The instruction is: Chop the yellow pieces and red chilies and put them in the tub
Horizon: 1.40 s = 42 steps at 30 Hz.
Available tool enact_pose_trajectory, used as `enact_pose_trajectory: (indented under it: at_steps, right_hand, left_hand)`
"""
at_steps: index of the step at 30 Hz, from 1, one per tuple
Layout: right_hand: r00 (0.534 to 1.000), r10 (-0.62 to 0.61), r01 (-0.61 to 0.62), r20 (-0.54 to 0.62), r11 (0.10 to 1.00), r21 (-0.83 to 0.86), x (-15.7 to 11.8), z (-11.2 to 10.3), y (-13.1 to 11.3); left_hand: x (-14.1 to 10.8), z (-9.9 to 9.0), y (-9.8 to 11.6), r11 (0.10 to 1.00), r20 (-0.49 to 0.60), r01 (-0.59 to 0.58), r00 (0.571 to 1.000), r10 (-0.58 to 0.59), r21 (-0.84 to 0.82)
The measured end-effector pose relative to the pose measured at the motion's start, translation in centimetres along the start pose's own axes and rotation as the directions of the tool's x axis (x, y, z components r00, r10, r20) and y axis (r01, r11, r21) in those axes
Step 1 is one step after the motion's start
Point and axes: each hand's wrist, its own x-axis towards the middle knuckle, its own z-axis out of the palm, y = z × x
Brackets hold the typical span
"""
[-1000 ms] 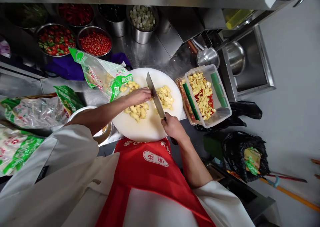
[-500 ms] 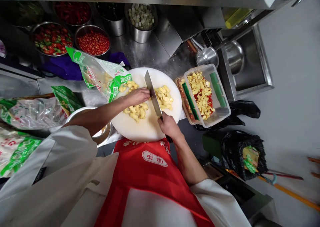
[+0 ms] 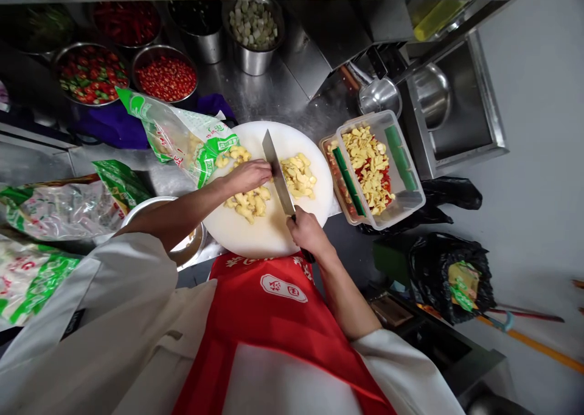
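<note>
A round white cutting board [image 3: 255,241] carries pale yellow pieces that look like ginger. My right hand [image 3: 306,231] is closed round the black handle of a wide cleaver [image 3: 279,174], whose blade points away from me across the board. My left hand [image 3: 250,176] lies at the blade's left side with its fingers bent together; what they hold is hidden. Whole pieces [image 3: 249,205] lie left of the blade, partly under that hand. Cut slices [image 3: 298,176] are heaped on its right. A green and white plastic bag [image 3: 182,136] with more pieces rests on the board's left edge.
Right of the board stands a clear plastic box [image 3: 376,171] of yellow slices over red pieces. Metal pots of chopped peppers [image 3: 166,77] and white cubes [image 3: 254,25] line the back. A metal bowl [image 3: 194,251] sits at the left, a sink [image 3: 469,98] at the far right.
The view has shifted slightly, so the box and bin appear a little farther right. My hands and the cleaver keep nearly the same place on the board.
</note>
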Motion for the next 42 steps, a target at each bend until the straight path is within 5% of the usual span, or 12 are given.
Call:
enact_pose_trajectory:
  at_steps: [12, 20, 29, 37, 42]
  right_hand:
    - [0.999, -0.009, 0.011, -0.042, 0.999, 0.04, 1.7, 0.9, -0.2]
    - [0.998, -0.04, 0.042, -0.052, 0.999, 0.032, -0.8, -0.9, 0.3]
    - [0.998, -0.024, 0.027, -0.054, 0.998, 0.057, 2.9, 1.2, 0.2]
    - [0.997, -0.029, 0.034, -0.065, 0.996, 0.085, 1.0, 1.0, 0.9]
    - [0.995, -0.034, 0.038, -0.092, 0.999, 0.039, 2.5, 1.5, 0.1]
  left_hand:
    - [-0.3, -0.2, 0.1, 0.999, 0.005, -0.003, 1.0, 0.003, 0.034]
    - [-0.3, -0.2, 0.1, 0.998, 0.009, -0.003, 1.0, 0.002, 0.056]
    - [-0.3, -0.1, 0.0, 0.999, 0.006, -0.02, 1.0, 0.019, 0.034]
    - [-0.4, 0.3, -0.2, 0.998, -0.01, -0.025, 1.0, 0.026, 0.06]
    - [-0.4, 0.1, 0.0, 1.0, -0.013, 0.0, 1.0, 0.0, 0.015]
